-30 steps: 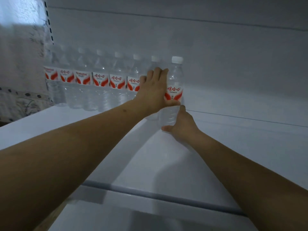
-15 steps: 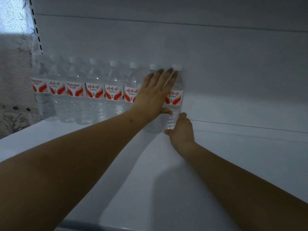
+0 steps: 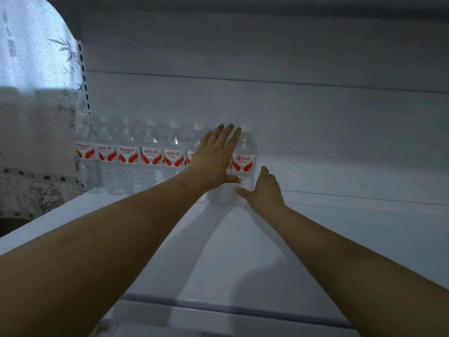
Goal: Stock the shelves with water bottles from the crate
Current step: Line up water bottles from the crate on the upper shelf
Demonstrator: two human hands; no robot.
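Two bare arms reach forward over a white shelf point(image 3: 243, 259) toward a row of clear water bottles point(image 3: 153, 156) standing upright against the back panel point(image 3: 315, 117). Each bottle has a white cap and a red and white label, and the bottles stand touching side by side. The left hand point(image 3: 213, 159) lies flat with fingers straight and close together, its palm pressed against the front of the bottles near the right end of the row, covering one bottle almost completely. Just to the right of that hand stands the last bottle point(image 3: 244, 161) in the row, its label facing forward. The right hand point(image 3: 264, 190) is lower and just beside the base of this end bottle, fingers relaxed and loosely spread, thumb pointing left toward the bottle's lower part; it grasps nothing, and whether the thumb touches the bottle cannot be told. Left of the left hand the rest of the row runs to a slotted shelf upright point(image 3: 82, 76). Beyond that upright, far left of both hands, hangs a pale lace curtain point(image 3: 34, 81) with a leaf pattern. To the right of the right hand the shelf surface is bare white.
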